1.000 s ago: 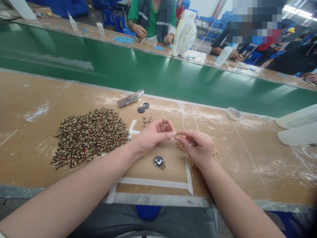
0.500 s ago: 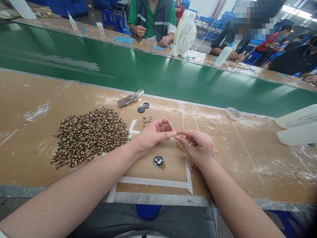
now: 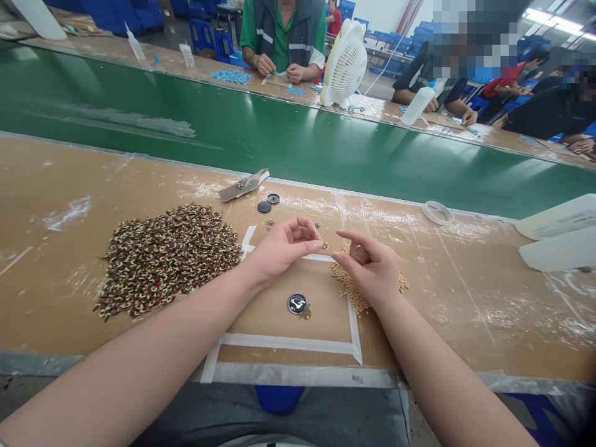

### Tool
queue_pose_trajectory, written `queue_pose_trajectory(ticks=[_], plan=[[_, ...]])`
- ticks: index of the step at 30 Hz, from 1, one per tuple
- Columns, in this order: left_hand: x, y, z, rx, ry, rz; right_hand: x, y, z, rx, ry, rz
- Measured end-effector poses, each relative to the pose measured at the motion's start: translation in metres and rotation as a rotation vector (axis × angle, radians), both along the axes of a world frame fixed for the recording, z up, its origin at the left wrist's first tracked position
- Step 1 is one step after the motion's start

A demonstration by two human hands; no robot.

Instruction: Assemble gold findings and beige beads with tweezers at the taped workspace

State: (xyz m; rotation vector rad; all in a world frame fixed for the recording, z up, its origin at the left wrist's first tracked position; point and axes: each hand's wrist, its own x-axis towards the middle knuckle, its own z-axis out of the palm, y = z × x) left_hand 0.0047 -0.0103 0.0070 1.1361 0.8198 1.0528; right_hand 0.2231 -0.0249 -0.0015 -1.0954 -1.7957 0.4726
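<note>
The right hand (image 3: pixel 374 266), fingers apart, is by the beads (image 3: pixel 356 300); the left hand (image 3: pixel 282 248) curls nearby, its grip unclear. A dish (image 3: pixel 298 303) lies on the table (image 3: pixel 265 323).

place: a factory workshop
green strip (image 3: pixel 279 136): runs between near bench (image 3: pixel 465 279) and far bench (image 3: pixel 167 67)
co-workers (image 3: pixel 284 37): at work along the far side
small parts (image 3: pixel 172 261): heaped loose
blue bins (image 3: pixel 421 46): stacked in the background

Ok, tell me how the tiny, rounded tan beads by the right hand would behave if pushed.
The tiny, rounded tan beads would likely spread, lying in a loose heap. Each may roll, being rounded, and probably weighs little, being so small.
</note>
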Motion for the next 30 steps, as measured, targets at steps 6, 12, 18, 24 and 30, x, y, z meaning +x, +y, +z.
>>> queue_pose_trajectory(ticks=[6,12,18,24,30], plan=[[-0.034,0.026,0.000,0.225,0.442,0.322,0.004,0.009,0.000,-0.153,0.318,0.022],[-0.049,0.038,-0.005,0.234,0.622,0.393,0.006,0.019,0.000,-0.169,0.359,0.025],[-0.043,0.035,-0.008,0.319,0.830,0.323,0.010,0.018,0.008,-0.082,0.136,-0.061],[-0.038,0.033,-0.007,0.333,0.921,0.308,0.018,0.024,0.004,-0.068,0.111,-0.177],[-0.036,0.025,0.006,0.459,1.041,0.387,0.024,0.025,0.009,0.005,-0.085,-0.162]])
